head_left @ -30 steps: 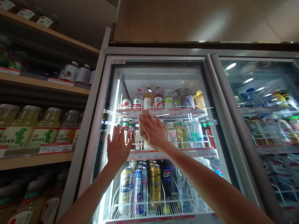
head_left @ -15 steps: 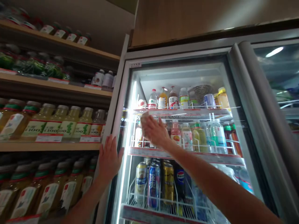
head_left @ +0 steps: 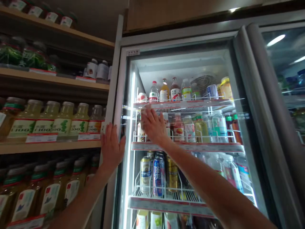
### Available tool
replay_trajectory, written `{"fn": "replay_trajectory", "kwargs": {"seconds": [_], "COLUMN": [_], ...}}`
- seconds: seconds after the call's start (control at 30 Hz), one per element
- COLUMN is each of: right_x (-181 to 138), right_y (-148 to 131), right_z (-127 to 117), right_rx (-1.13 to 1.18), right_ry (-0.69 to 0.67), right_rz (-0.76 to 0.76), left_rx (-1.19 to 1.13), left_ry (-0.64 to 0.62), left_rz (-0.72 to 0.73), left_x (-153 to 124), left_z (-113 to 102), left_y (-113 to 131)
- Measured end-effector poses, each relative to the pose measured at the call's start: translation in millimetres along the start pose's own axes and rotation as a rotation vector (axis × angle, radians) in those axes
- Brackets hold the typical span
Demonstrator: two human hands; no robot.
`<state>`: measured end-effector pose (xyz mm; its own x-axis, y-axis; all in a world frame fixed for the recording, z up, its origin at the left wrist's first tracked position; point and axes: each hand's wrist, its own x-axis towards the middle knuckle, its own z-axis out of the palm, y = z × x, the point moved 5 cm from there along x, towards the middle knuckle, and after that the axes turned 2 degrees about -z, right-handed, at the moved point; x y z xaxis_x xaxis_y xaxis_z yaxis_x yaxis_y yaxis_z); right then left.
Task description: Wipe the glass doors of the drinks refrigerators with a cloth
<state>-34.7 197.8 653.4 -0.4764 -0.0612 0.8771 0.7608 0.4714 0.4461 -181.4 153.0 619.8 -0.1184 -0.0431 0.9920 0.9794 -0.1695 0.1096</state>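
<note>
My right hand (head_left: 154,125) is raised to the glass door (head_left: 176,62) of a lit drinks fridge, in front of its second shelf. Under its fingers is a pale, crumpled cloth (head_left: 145,109), mostly hidden by the hand and slightly blurred; it looks pressed on the glass. My left hand (head_left: 111,144) rests flat with fingers stretched out on the grey fridge frame (head_left: 113,98), left of the door. Behind the glass stand drink cans (head_left: 158,176) and bottles (head_left: 175,90) on wire shelves.
Wooden shelves (head_left: 54,147) at the left carry rows of juice bottles (head_left: 79,121) close to my left arm. A thick grey door handle (head_left: 257,79) runs down the fridge's right side, with a second glass door (head_left: 281,73) beyond. Wood panelling (head_left: 178,14) lies above.
The view has shifted, so the upper shelves and fridge top sit higher in the picture. My right hand stays on the upper left glass with the cloth; my left hand keeps to the frame.
</note>
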Motion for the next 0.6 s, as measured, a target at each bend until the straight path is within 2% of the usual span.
{"fn": "replay_trajectory", "kwargs": {"seconds": [0.03,0.13,0.17,0.2,0.3,0.33,0.37,0.4,0.5,0.53,0.6], "right_x": [-1.4,-25.2,-36.6,-47.4,-80.0,-90.5,-99.1,-105.3,-121.9,-127.9,-138.4], "right_y": [5.4,16.3,28.8,47.8,117.3,130.3,135.4,133.6,118.4,122.4,146.9], "right_z": [-2.3,-8.1,-12.9,-20.5,-55.1,-64.5,-69.9,-70.6,-60.7,-61.1,-71.9], "right_rx": [-0.023,-0.068,-0.090,-0.122,-0.257,-0.288,-0.305,-0.306,-0.279,-0.290,-0.347], "right_ry": [-0.002,-0.054,-0.067,-0.061,0.063,0.108,0.133,0.122,-0.001,0.001,0.113], "right_rz": [0.003,-0.216,-0.215,-0.135,0.392,0.504,0.538,0.485,0.152,0.140,0.343], "left_rx": [-0.034,-0.129,-0.155,-0.177,-0.218,-0.228,-0.235,-0.240,-0.228,-0.217,-0.189], "left_ry": [0.012,0.047,0.049,0.044,0.010,0.003,-0.006,-0.017,-0.042,-0.046,-0.029], "left_rz": [0.002,0.019,0.033,0.049,0.099,0.117,0.133,0.150,0.206,0.226,0.259], "left_x": [1.8,3.8,3.3,2.3,-2.4,-4.5,-6.9,-9.8,-20.7,-24.5,-30.9], "left_z": [4.2,16.4,20.1,23.7,34.5,38.3,42.5,47.2,61.7,66.0,72.0], "left_y": [5.5,25.8,33.1,40.5,63.6,72.1,80.7,89.5,112.7,118.2,124.6]}}
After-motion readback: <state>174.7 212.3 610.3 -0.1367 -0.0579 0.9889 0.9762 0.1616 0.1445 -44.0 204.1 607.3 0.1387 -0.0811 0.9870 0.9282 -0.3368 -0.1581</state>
